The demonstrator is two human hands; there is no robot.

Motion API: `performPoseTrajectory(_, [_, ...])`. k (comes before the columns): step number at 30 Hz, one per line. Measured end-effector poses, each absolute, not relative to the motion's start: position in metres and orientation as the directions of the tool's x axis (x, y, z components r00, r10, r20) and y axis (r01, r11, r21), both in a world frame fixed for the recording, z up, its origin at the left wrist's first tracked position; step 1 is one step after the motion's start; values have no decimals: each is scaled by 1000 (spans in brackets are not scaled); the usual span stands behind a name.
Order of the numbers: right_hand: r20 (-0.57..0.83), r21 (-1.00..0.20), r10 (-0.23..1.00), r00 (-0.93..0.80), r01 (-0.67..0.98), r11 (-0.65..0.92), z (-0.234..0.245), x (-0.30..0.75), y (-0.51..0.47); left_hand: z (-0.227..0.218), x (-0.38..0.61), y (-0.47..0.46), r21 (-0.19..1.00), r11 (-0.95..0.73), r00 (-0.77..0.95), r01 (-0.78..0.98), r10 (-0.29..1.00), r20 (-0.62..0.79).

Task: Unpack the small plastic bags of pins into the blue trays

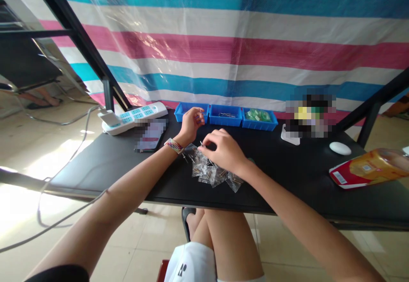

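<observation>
My left hand (191, 125), with a woven bracelet (174, 145) at the wrist, is raised in front of the left blue bin (183, 110). Its fingers are curled, and what they hold, if anything, is too small to make out. My right hand (225, 149) is closed in a pinch just above a pile of small clear plastic packets (206, 173) holding thin metal pieces. A small thin metal piece (201, 144) shows at its fingertips. Thin metal pieces lie in the middle blue bin (225, 118). Green packets (258, 115) fill the right blue bin (260, 125).
A white power strip (150, 110) and a phone (151, 135) lie at the left of the black table (108, 167). To the right are a white oval object (340, 148) and a large bottle (367, 169) on its side. A striped sheet (204, 52) hangs behind.
</observation>
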State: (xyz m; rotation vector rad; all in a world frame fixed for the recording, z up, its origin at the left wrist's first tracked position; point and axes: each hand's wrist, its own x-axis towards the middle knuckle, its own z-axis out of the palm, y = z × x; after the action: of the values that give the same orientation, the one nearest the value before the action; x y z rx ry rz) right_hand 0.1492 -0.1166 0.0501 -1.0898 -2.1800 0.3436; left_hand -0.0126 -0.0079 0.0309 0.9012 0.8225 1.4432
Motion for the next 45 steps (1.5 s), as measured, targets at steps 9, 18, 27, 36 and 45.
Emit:
performPoseTrajectory(9, [252,-390,790,-560,688,612,44,84,-114,38,-18,-4,854,-36,-42,-520,999,16])
performPoseTrajectory(18, [382,-888,864,-327,129,441,44,118,-81,34,-22,0,926,-50,146,-374,983,112])
performPoseTrajectory(27, [168,-972,986,-15,-170,163,28,202,-48,30,-15,-16,956,-294,414,-19,868,275])
performPoseTrajectory(36, [167,-983,983,-74,-88,161,24,204,-49,32,-12,-19,911,-396,395,112,859,325])
performPoseTrajectory(45, [254,-963,959,-124,-129,238,25,202,-51,31,-10,-19,895,-427,321,126,872,371])
